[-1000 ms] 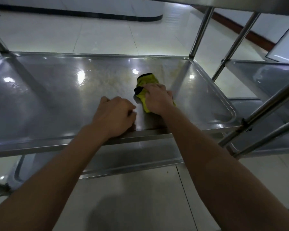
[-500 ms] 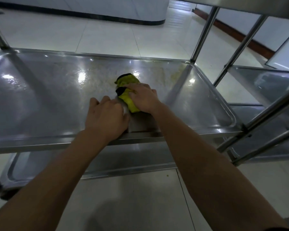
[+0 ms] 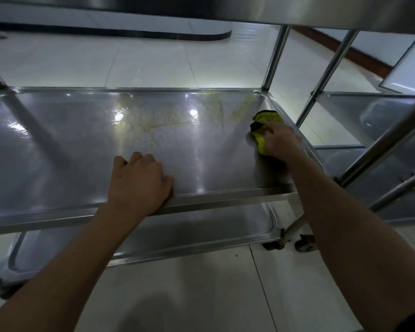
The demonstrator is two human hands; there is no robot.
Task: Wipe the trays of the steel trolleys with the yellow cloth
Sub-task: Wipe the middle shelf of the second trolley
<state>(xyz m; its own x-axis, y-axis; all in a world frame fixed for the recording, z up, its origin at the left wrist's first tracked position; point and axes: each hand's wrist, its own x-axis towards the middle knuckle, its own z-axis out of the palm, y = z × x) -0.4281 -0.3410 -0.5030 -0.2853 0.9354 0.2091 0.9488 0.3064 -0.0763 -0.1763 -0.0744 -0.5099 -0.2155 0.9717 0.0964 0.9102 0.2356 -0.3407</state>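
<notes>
The steel trolley's middle tray [image 3: 70,149] fills the view, wet and shiny, with yellowish smears near its far middle and far right. My right hand [image 3: 279,142] grips the bunched yellow cloth [image 3: 265,124] and presses it on the tray close to the right rim. My left hand [image 3: 137,182] rests on the tray's near rim with its fingers curled and nothing in it. A lower tray [image 3: 201,232] shows below the near rim.
A second steel trolley [image 3: 381,121] stands close on the right, its uprights [image 3: 379,144] crossing in front. An upper shelf [image 3: 321,10] hangs overhead. Castor wheels [image 3: 304,243] sit on the pale tiled floor [image 3: 153,63]. A dark-based counter curves at the back.
My right hand has slid the cloth from the tray's middle to its right side. My left hand stayed on the near rim.
</notes>
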